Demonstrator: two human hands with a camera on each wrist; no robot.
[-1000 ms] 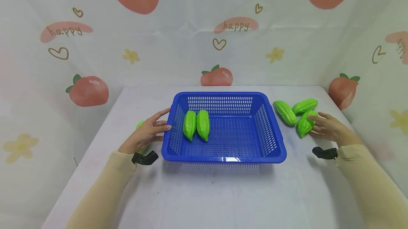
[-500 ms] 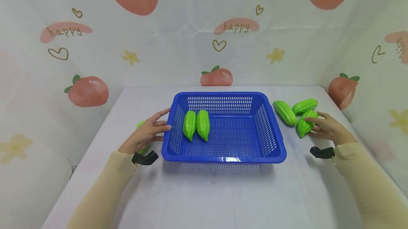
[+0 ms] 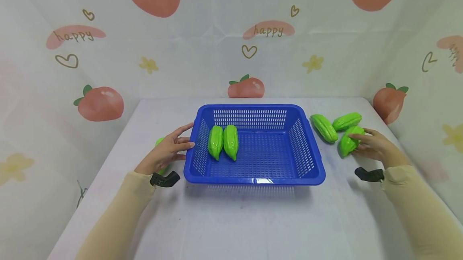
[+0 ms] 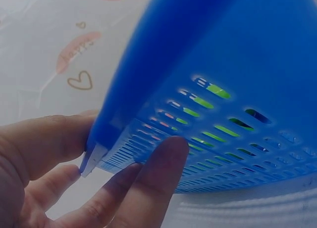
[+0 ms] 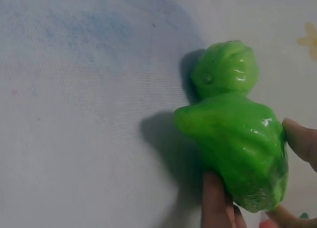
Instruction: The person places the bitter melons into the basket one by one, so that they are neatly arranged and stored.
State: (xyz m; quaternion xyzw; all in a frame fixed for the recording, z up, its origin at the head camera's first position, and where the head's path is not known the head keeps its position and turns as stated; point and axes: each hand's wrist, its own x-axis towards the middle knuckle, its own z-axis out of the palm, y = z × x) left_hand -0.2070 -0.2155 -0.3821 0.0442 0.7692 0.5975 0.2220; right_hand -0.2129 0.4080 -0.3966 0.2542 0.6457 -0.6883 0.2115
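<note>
A blue plastic basket [image 3: 253,181] stands in the middle of the table, with two green star fruits [image 3: 215,143] side by side in its left part. My left hand [image 3: 163,153] pinches the basket's left rim, its fingers against the perforated outer wall [image 4: 213,134] in the left wrist view. Another star fruit [image 3: 159,141] lies mostly hidden behind that hand. To the right of the basket, my right hand [image 3: 377,147] grips a glossy ridged star fruit [image 5: 240,139] between thumb and fingers. Whether the fruit still touches the table cannot be told.
Two more star fruits, one beside the basket [image 3: 324,128] and one farther back [image 3: 347,121], lie close to the gripped one. A printed cloth [image 3: 202,51] hangs behind the white table [image 3: 231,224] and along both sides.
My right hand has closed round the nearest star fruit on the right, which has shifted slightly right and turned. The left hand and the basket stay as they were.
</note>
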